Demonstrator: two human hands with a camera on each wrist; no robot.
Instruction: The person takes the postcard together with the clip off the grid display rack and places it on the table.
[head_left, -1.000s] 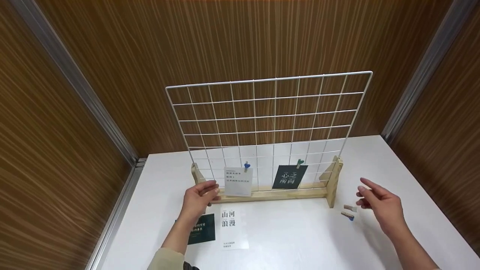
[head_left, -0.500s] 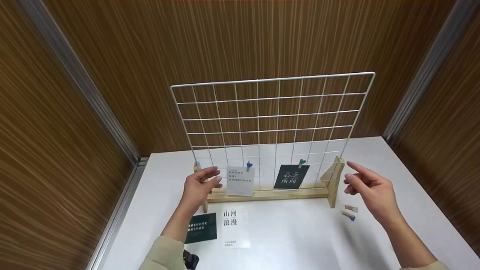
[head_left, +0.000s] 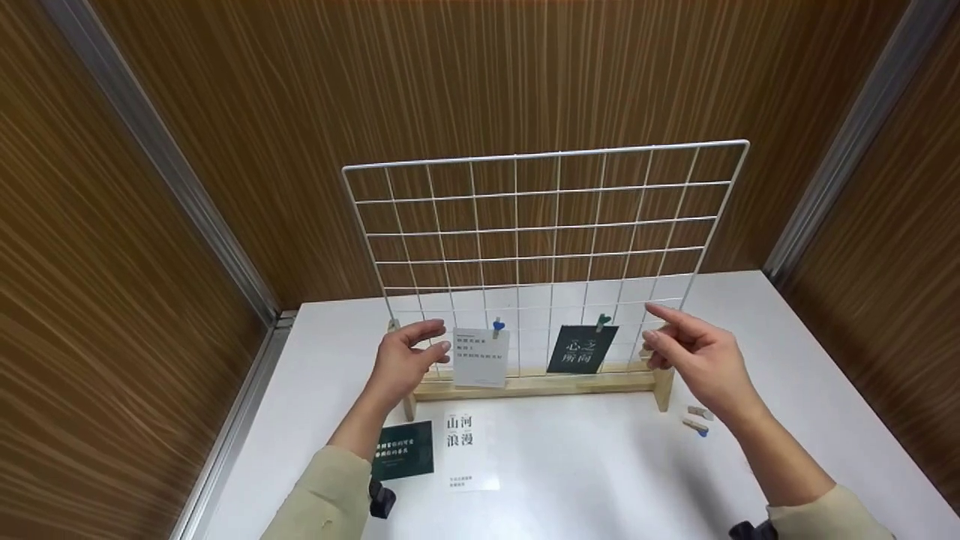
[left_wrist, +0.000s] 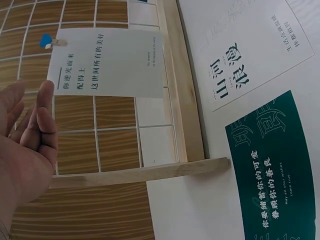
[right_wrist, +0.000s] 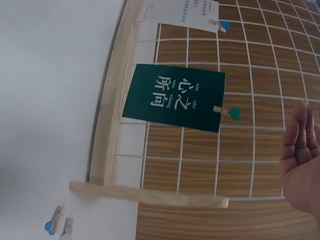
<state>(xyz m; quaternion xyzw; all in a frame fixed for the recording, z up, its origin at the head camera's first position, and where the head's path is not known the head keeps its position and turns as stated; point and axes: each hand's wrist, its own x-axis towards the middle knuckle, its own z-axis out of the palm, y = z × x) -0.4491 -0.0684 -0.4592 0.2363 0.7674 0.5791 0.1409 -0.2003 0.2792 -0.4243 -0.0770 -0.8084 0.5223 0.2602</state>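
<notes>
Left hand [head_left: 397, 367] and right hand [head_left: 705, 367], relaxed and grasping nothing, at a white wire grid [head_left: 555, 226]. Clipped between them: white text card [head_left: 481, 367], just beside the left; dark green card [head_left: 583, 349], nearer the right. Two mini clothespins [head_left: 694, 425] lie below the right.

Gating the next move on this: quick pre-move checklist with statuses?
1. Hands free: ok; nothing visible in left hand or right hand.
2. Clips on: ok; hanging white card has blue-heart clip, hanging green card has green-heart clip.
3. Gap between left hand and hanging white card: cannot tell; hand is close to its edge.
4. No cards on table: not ok; flat white card and flat green card lie there.
5. Loose clips in view: ok; two.
</notes>
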